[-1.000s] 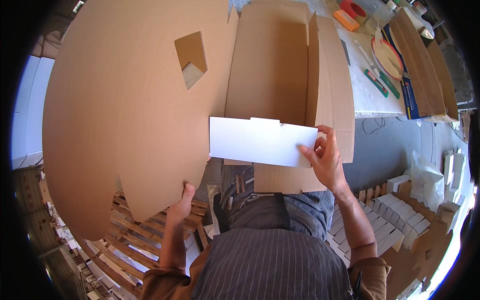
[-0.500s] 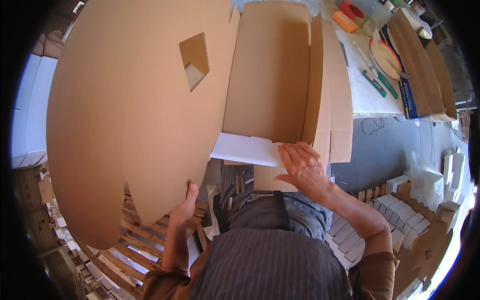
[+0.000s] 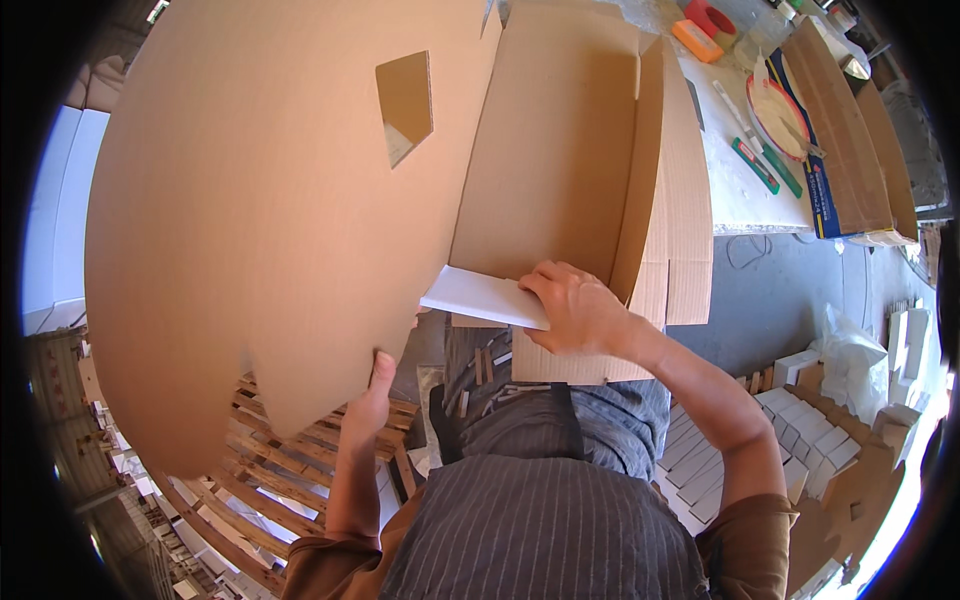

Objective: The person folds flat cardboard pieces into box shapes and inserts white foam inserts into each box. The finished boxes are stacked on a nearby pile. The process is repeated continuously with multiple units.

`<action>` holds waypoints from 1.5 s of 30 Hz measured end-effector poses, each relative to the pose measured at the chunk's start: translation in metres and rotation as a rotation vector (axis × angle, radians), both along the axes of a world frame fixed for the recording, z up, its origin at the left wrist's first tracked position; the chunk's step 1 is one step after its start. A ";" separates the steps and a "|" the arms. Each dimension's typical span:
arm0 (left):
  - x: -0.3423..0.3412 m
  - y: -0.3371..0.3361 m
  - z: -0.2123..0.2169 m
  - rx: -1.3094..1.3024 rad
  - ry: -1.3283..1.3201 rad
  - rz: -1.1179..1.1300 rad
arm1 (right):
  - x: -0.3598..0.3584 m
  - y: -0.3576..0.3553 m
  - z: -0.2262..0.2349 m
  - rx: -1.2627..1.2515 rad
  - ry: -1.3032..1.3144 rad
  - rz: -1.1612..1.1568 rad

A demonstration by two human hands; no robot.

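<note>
A large brown cardboard panel (image 3: 270, 230) with a cut-out window rises on the left, beside an open cardboard box (image 3: 555, 130) with one long upright side wall. My left hand (image 3: 368, 395) is closed on the panel's lower edge; the thumb shows on the near face and most fingers are behind it. A white flap (image 3: 475, 292) crosses the near end of the box. My right hand (image 3: 585, 310) grips its right part, fingers bent over the top edge. Whether the panel and box are one piece I cannot tell.
On the white tabletop (image 3: 735, 195) at right lie green-handled tools (image 3: 778, 168), a red-rimmed bowl (image 3: 778, 115), an orange block (image 3: 697, 41) and a long cardboard carton (image 3: 835, 130). Lower right are stacked white boxes (image 3: 805, 425); a wooden pallet (image 3: 285, 470) is lower left.
My right hand has slid left along the white flap, its fingers curling further over it. The panel has tilted slightly and its lower edge has risen; the left hand keeps hold of it.
</note>
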State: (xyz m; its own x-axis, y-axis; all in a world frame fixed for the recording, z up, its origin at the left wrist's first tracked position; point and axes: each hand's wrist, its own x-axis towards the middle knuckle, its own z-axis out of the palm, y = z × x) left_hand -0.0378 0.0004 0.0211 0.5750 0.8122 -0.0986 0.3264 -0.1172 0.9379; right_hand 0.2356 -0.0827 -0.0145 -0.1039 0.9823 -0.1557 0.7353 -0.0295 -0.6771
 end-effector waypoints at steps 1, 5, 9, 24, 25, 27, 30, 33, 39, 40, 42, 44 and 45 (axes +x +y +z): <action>0.001 0.001 0.000 0.007 -0.037 0.012 | 0.005 0.005 0.003 -0.082 0.012 0.038; -0.007 0.007 -0.011 -0.008 -0.078 0.024 | 0.022 0.024 0.010 -0.298 0.104 0.241; 0.000 0.000 -0.009 -0.057 -0.167 0.042 | 0.024 0.028 0.011 -0.448 0.190 0.304; -0.021 0.010 -0.014 -0.017 -0.019 0.192 | 0.020 0.001 0.024 -0.179 0.006 0.462; -0.029 0.015 -0.013 0.029 0.051 0.254 | 0.031 -0.007 0.035 -0.114 -0.017 0.448; -0.032 0.032 0.014 -0.018 0.091 0.077 | 0.060 -0.017 0.062 0.020 -0.088 0.397; -0.030 0.058 0.038 -0.104 0.005 -0.058 | 0.105 -0.033 0.085 0.021 -0.459 0.212; -0.032 0.081 0.030 -0.065 0.068 0.038 | 0.146 -0.056 0.037 -0.109 -0.767 -0.081; 0.050 0.088 0.046 0.580 -0.057 0.558 | 0.099 -0.089 0.013 -0.082 -0.703 -0.103; 0.061 0.076 0.055 0.704 0.001 0.668 | 0.084 -0.083 0.019 -0.041 -0.640 -0.112; 0.079 0.045 0.054 0.763 -0.069 0.427 | 0.052 -0.070 0.015 0.016 -0.518 -0.193; 0.106 0.004 0.042 0.623 -0.151 0.009 | 0.023 -0.052 0.033 -0.047 -0.387 -0.285; 0.111 -0.015 0.042 0.552 -0.043 -0.226 | 0.015 -0.056 0.035 -0.003 -0.297 -0.288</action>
State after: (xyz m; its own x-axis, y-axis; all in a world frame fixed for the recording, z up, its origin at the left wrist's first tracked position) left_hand 0.0734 -0.0146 0.0626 0.7333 0.5942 0.3303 0.1998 -0.6527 0.7308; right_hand 0.2502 -0.1387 0.0208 0.2250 0.9642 -0.1406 0.8599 -0.2643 -0.4366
